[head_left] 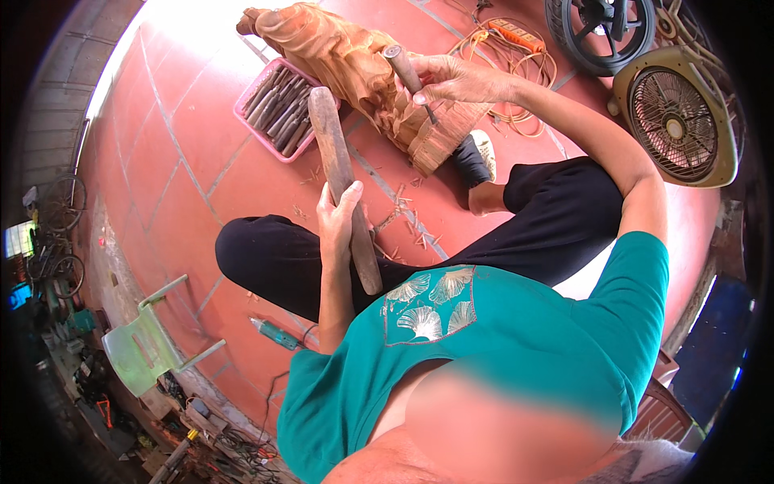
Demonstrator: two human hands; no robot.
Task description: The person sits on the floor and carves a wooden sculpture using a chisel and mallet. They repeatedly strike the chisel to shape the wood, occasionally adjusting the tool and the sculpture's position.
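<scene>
My left hand (339, 216) grips a long wooden mallet (332, 137), its club end raised toward the carving. My right hand (453, 79) holds a wooden-handled chisel (403, 68), its blade set against a pale wooden carving (330, 48) that lies on the red tiled floor (193, 161). The carving's lower end shows a ribbed, freshly cut surface (439, 145). I sit on the floor in black trousers, one foot (482, 153) resting by the carving's base.
A pink tray (245, 107) of several chisels lies left of the carving. Wood chips (403, 222) scatter between my legs. A beige fan (677, 121), a black wheel (601, 28) and an orange power strip (516, 34) with cables sit far right. A green chair (145, 345) and a teal power tool (274, 332) lie lower left.
</scene>
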